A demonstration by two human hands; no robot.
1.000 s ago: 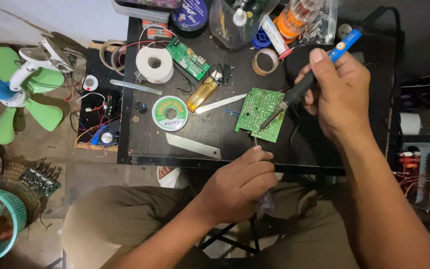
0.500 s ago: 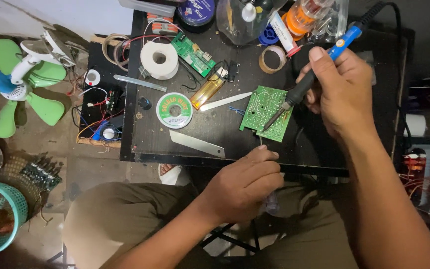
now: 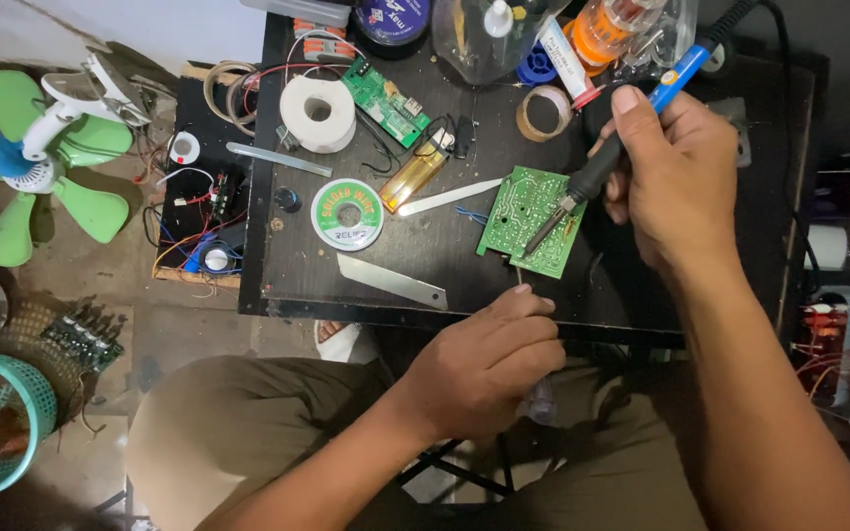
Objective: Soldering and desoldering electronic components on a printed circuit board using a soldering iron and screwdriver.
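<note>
Here, at the table's (image 3: 277, 295) near edge, the left hand (image 3: 489, 369) is curled shut around a thin wire whose tip rises toward the board (image 3: 533, 221). Just beyond, the green board lies flat, close to that edge, with bare tabletop to its left as far as a metal blade (image 3: 391, 280) and a solder spool (image 3: 347, 213). The right hand (image 3: 676, 182) is clamped on the iron (image 3: 622, 147), its tip touching the board. Farther off, a tape roll (image 3: 318, 113), lighter (image 3: 415, 169) and bottles crowd the far edge.

Two bare forearms, no sleeves showing, bare left hand (image 3: 489, 369), bare right hand (image 3: 681, 172), olive-khaki trousers (image 3: 248, 433)
</note>
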